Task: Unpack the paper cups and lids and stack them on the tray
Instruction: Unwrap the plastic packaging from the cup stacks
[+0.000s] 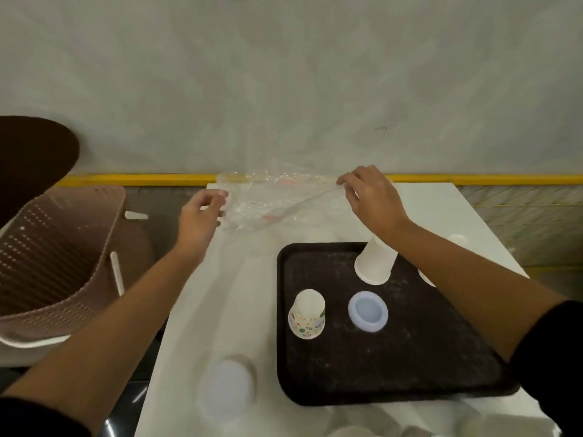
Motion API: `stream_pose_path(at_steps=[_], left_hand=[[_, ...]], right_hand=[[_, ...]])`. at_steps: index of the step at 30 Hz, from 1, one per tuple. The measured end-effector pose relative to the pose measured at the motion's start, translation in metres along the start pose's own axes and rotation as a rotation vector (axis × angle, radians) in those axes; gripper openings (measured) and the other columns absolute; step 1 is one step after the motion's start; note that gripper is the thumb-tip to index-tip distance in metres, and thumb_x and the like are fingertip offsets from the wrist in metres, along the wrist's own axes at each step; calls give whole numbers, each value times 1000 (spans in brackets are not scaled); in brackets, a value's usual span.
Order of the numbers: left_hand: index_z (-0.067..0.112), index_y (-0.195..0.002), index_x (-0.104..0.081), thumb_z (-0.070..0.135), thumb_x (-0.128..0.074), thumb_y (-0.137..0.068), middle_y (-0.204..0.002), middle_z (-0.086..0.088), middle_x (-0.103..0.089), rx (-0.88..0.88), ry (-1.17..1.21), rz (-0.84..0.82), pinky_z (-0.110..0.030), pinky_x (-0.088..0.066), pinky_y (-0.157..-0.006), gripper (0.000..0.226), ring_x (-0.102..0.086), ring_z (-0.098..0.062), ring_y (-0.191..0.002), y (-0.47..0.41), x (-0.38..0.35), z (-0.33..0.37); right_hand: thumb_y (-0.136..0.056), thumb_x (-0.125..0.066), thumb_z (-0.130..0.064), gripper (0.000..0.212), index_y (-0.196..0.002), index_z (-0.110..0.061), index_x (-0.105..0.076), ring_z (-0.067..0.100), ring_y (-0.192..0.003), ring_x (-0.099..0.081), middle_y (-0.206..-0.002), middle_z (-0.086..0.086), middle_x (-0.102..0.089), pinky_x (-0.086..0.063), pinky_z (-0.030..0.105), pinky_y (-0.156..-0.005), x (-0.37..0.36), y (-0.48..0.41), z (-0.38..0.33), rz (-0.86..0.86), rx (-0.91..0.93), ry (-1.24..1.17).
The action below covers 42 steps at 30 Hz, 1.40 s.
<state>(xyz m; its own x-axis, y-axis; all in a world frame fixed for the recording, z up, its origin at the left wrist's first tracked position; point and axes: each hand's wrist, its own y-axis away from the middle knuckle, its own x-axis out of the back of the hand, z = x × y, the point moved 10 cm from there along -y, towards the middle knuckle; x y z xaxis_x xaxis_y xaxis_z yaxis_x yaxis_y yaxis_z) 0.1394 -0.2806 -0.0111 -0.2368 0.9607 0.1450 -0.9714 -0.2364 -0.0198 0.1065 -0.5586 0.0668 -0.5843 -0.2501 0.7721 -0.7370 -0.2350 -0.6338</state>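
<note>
Both hands are pinching a clear plastic wrapper (pixel 271 200) above the white table (pixel 239 298): left hand (pixel 202 216) gripping one end, right hand (pixel 369 197) the other, beyond the black tray (pixel 394 367).

Person, two arms in view.
- Left hand (pixel 200 216), right hand (pixel 370 200): bare.
- Left forearm (pixel 126 310), right forearm (pixel 473 279): uncovered from the fingers back towards the elbow.
- Left sleeve (pixel 34 419): black, plain fabric; its edge sits well back from the fingers.
- Right sleeve (pixel 555 357): black, plain; its edge sits equally far behind the fingers, with a rounded outline.
</note>
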Motion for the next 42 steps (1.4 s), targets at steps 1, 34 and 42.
stream_pose_path(at_steps=[1,34,42], left_hand=[[18,-89,-63,24,-54,-92,-81,8,-56,-6,-33,31,-24,-41,-64,11,-52,-8,-63,-9,-2,-3],[13,-120,-57,15,-46,-94,-109,-1,-56,248,-257,-134,-27,-47,-81,28,-56,-18,-95,-22,-26,-58],[16,-120,-56,15,-49,-93,-118,-5,-57,172,-278,-260,-32,-45,-92,28,-56,-21,-105,51,-26,-20]], right_hand=[[-75,-64,5,17,-89,-3,-70,33,-70,-62,-78,17,-66,-54,34,-57,-10,-4,7,-4,-9,2],[-99,-35,-27,48,-145,-17,-24,26,-136,-32,-149,7,-32,-31,37,-109,-104,17,-6,-610,-302,-108],[-98,-38,-30,47,-143,-16,-30,28,-132,-38,-147,9,-32,-35,40,-105,-11,47,-14,-529,-358,-143]])
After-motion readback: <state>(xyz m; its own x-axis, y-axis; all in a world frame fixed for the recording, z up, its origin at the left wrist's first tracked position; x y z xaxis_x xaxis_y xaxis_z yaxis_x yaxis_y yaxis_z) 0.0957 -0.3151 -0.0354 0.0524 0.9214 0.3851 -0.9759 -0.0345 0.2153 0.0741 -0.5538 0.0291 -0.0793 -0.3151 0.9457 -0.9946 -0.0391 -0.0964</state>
